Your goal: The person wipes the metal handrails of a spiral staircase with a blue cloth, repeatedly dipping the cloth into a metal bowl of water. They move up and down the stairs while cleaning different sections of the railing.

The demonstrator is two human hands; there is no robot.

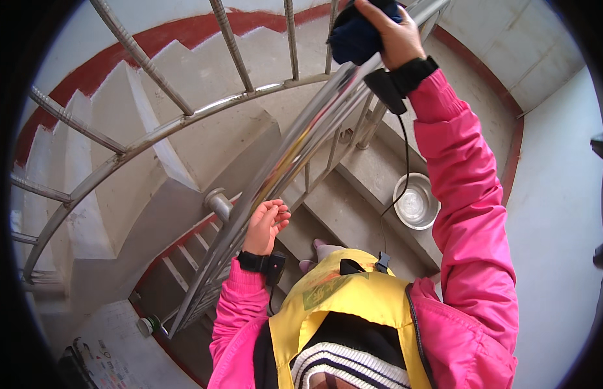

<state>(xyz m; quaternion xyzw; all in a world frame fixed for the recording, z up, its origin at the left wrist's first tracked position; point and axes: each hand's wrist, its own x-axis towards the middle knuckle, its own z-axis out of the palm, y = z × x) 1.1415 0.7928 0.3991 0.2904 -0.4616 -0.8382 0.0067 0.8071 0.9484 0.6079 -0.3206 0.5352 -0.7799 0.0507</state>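
Note:
At the top of the view my right hand (399, 36) grips a bunched dark blue cloth (355, 39) at the upper stretch of a shiny metal handrail (301, 131). The cloth covers part of the rail, and whether it presses on the metal is hard to tell. My left hand (267, 226) is beside the lower part of the rail, fingers half curled and apart, with nothing clearly held. Whether it touches the rail cannot be made out.
A metal basin (416, 201) sits on the concrete steps (350, 209) to my right. Curved metal balusters (233, 48) guard another stair flight (136, 112) at left. A black cable (407, 160) hangs from my right wristband. Below, a green-and-white container (147, 326) is near the rail's lower end.

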